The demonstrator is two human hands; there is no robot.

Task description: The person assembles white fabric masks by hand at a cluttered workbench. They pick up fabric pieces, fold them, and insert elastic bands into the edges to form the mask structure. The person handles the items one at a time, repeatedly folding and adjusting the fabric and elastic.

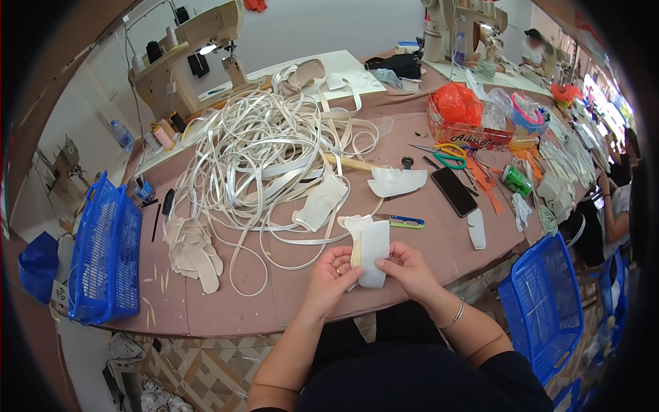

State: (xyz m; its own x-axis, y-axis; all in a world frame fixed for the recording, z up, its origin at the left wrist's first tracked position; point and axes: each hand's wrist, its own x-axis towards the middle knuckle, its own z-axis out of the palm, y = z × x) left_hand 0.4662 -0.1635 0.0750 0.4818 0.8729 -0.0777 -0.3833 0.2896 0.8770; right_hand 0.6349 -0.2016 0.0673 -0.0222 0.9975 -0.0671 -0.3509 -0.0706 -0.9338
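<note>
Both hands hold one cut white shoe-upper-like piece (374,250) with a serrated edge, above the table's near edge. My left hand (334,276) pinches its left side, where a cream layer shows, with thumb and bent fingers. On the right side, my right hand (410,273) presses its thumb on the white face, fingers behind. Just beyond lies a cutter with a blue-green handle (406,222). Another pale cut piece (321,201) rests on a large tangle of white strips (264,147). Farther off, a curved white piece (398,182) lies by a wooden handle (350,163).
Stacked cream pieces (191,254) and blue baskets (106,254) sit at left. A black phone (454,192), scissors (449,155), a green can (516,180) and a box with a red bag (456,106) are at right. Sewing machines (175,69) stand behind; another blue basket (542,302) is lower right.
</note>
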